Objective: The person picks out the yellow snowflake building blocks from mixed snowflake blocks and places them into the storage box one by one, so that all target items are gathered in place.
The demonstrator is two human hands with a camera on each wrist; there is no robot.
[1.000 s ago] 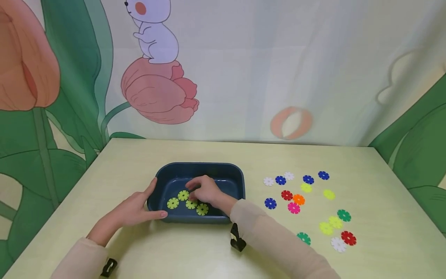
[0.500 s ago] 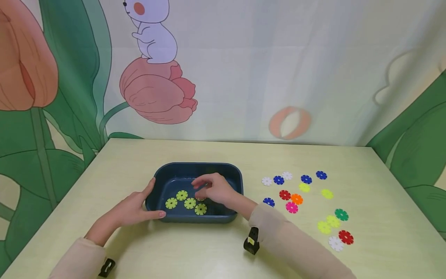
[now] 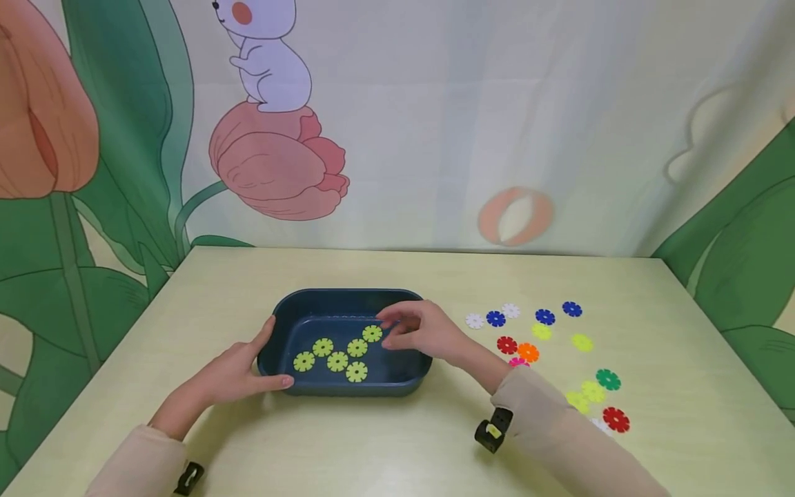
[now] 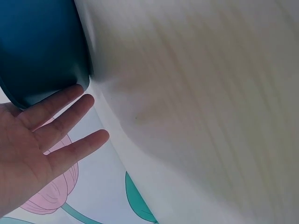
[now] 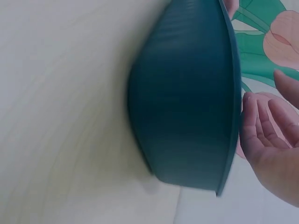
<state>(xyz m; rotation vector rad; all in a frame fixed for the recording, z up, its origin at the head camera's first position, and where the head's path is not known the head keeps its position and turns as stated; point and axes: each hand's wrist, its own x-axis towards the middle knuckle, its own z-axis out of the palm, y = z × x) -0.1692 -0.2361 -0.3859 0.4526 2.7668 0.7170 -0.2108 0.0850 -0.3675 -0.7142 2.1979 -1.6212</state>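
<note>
A dark blue rectangular tray (image 3: 388, 386) stands on the table, with several yellow-green snowflake discs (image 3: 337, 361) lying flat on its floor. My left hand (image 3: 232, 373) is at the tray's left end, thumb by the near corner and fingers against the side. In the left wrist view, the fingers (image 4: 70, 122) are straight and spread beside the tray wall. Over the tray's right end is my right hand (image 3: 428, 333), its fingers loosely bent and apart from the thumb. Nothing shows between them. The right wrist view has that hand (image 5: 273, 140) beyond the tray's rim.
Loose snowflake discs lie on the table right of the tray: blue (image 3: 545, 317), white (image 3: 475, 321), red (image 3: 616, 420), orange (image 3: 528, 353), green (image 3: 608, 379) and yellow (image 3: 582, 342). My right sleeve (image 3: 577, 428) covers part of some. A printed curtain (image 3: 410, 138) hangs behind the table.
My right hand has moved right across the tray, from above the discs to the right end. Discs it covered now show, including the one farthest back. My left hand has stayed at the tray.
</note>
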